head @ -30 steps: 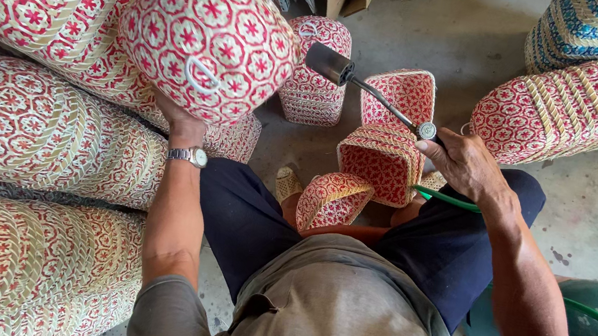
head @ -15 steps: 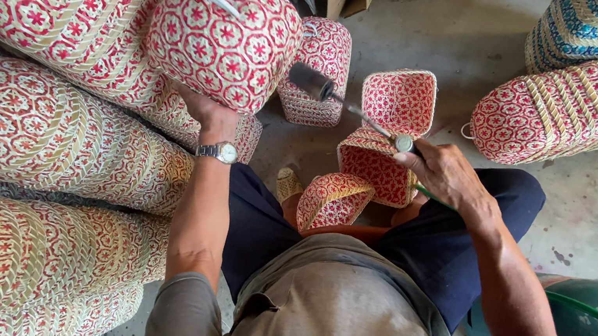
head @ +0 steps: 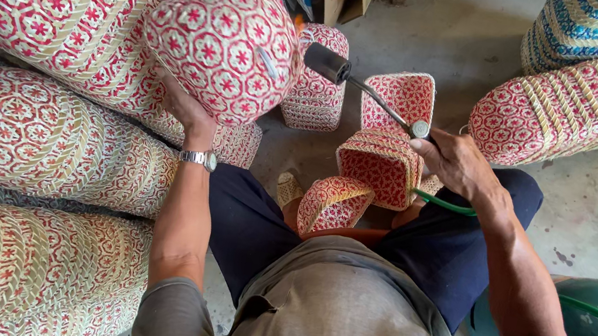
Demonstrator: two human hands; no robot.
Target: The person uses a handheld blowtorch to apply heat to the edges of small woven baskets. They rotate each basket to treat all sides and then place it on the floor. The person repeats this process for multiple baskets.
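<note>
We hold a woven basket up in our left hand; our right hand grips a gas torch aimed beside it. Lingering heat could scorch the weave.

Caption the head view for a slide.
Seated person's left hand lifts a red-and-cream woven basket while the right hand aims a torch at it.

Bright, even daylight, soft shadows, sharp focus throughout, perhaps slight wide-angle bending at the edges.
</note>
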